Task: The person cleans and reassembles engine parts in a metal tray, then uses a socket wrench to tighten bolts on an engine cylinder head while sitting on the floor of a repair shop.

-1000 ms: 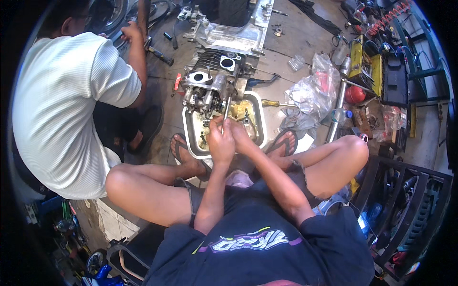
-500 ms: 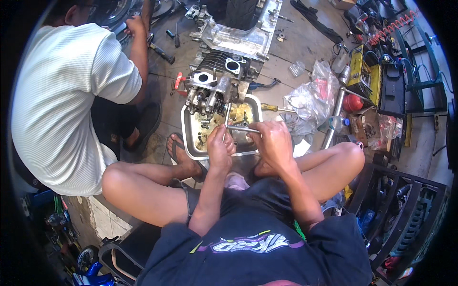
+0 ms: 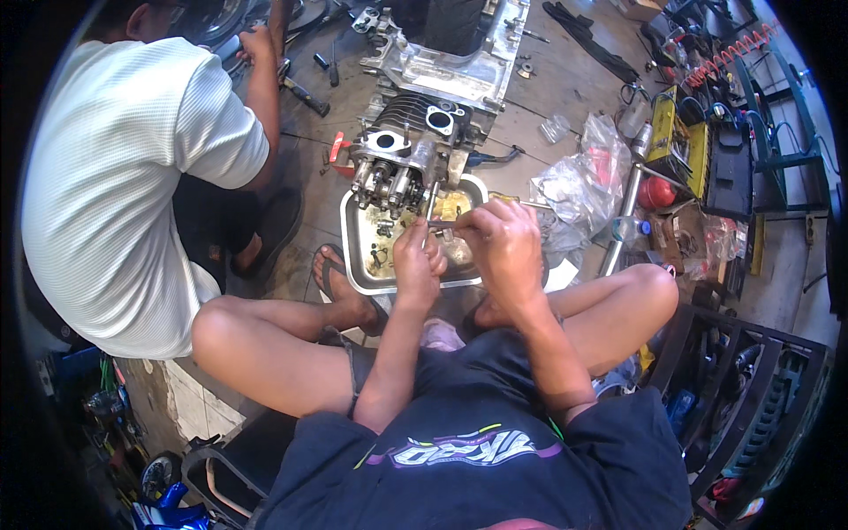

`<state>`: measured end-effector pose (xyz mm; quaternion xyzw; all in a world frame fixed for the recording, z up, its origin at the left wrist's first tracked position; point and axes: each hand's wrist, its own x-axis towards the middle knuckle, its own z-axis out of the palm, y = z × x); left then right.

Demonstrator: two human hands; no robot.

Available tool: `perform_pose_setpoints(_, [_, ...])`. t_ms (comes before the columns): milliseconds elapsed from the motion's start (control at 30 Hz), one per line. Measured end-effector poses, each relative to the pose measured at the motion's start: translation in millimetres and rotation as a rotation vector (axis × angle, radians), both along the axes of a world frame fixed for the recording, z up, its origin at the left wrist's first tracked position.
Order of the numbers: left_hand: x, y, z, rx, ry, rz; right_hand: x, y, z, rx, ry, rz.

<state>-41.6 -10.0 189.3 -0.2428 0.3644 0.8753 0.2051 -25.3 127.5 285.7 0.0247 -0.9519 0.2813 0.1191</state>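
Left hand (image 3: 419, 265): fingers curled closed around the lower shaft of a slim metal tool (image 3: 431, 205). Right hand (image 3: 507, 243): thumb and fingers pinched on the tool's crossbar. The tool's far end stands at the near right part of the engine (image 3: 408, 157); its seating cannot be told. Below, a metal tray (image 3: 375, 287) holds small dark parts (image 3: 378, 256). Rightward lies a clear plastic bag (image 3: 590, 172); leftward, a person in white (image 3: 124, 194).

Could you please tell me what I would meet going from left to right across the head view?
Co-worker's white shirt, black-handled tool, the person's left hand, their right hand, clear plastic bag, red round object, red coiled hose.
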Motion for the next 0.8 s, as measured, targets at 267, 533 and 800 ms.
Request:
perform_pose_setpoints(267, [1, 6, -25, -1.284, 0.672, -0.001, -21, -17, -155, -0.207, -0.297, 0.080])
perform_pose_setpoints(533, [20, -7, 13, -1.179, 0.469, -0.046, 5, -25, -126, -0.089, -0.410, 0.169])
perform_pose_setpoints(800, [12, 3, 12, -0.211, 0.098, 0.015, 28, 22, -44, 0.115, -0.117, 0.030])
